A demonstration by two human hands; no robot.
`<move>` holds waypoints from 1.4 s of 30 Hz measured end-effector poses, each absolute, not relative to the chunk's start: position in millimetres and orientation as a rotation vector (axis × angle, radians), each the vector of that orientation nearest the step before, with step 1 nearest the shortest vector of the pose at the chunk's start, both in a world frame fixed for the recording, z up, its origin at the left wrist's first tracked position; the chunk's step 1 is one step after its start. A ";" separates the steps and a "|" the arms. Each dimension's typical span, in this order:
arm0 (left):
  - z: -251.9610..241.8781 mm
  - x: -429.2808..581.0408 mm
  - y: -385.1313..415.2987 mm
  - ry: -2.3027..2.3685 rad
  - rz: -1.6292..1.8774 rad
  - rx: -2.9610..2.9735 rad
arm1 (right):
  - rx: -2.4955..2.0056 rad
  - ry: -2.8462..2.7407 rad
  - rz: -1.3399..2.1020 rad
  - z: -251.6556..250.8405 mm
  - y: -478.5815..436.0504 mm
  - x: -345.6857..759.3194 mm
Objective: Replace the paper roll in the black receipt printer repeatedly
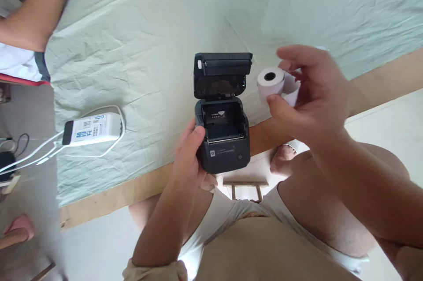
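Observation:
A small black label printer (224, 155) is held in my left hand (191, 153), its thumb on the left side and the other fingers partly hidden behind and beneath. The printer's lid (223, 73) stands raised, so the paper bay (221, 115) shows with no roll in it. To the right, my right hand (313, 91) grips a white paper roll (270, 87) between thumb and fingers. The roll has a dark hollow core, and a loose curl of its paper sticks out toward my palm. Roll and printer are apart.
A pale green cloth (148, 51) covers the table, with a wooden edge (132, 190) along my side. On the left lies a white power strip (94, 130) with white cables. Another person's arm (39, 12) reaches in at upper left. A wooden stool (246, 184) shows below.

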State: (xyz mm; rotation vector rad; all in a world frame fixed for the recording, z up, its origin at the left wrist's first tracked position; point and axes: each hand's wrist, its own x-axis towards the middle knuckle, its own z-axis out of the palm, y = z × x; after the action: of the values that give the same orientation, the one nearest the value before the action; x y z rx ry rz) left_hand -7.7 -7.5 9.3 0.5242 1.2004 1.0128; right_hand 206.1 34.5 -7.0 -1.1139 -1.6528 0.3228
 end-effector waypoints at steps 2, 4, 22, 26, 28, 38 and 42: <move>10.4 -9.7 -9.2 1.188 0.976 0.561 | -0.984 -1.668 0.364 0.0 27.7 197.6; 11.2 -10.4 -10.9 1.193 0.962 0.601 | -0.880 -1.769 0.383 4.6 23.2 187.6; -2.7 -6.0 -8.5 1.139 1.127 0.648 | -0.901 -2.005 0.466 -11.6 33.1 173.3; -1.2 -6.3 -8.4 1.119 1.126 0.638 | -0.916 -1.948 0.468 -12.9 35.6 175.4; -1.2 -6.9 -8.2 1.135 1.115 0.626 | -0.918 -1.946 0.493 -11.9 36.7 176.2; 9.4 -9.0 -12.2 1.208 0.977 0.587 | -0.930 -1.837 0.552 -10.7 32.7 176.3; 9.8 -7.9 -11.8 1.236 0.967 0.584 | -0.898 -1.831 0.581 -18.7 32.9 172.7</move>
State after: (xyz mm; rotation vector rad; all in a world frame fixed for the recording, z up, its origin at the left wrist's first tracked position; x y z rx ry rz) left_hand -7.9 -11.8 9.8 0.5839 1.2360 0.9674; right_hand 172.7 32.9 -18.7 -0.8979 -1.8309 0.5810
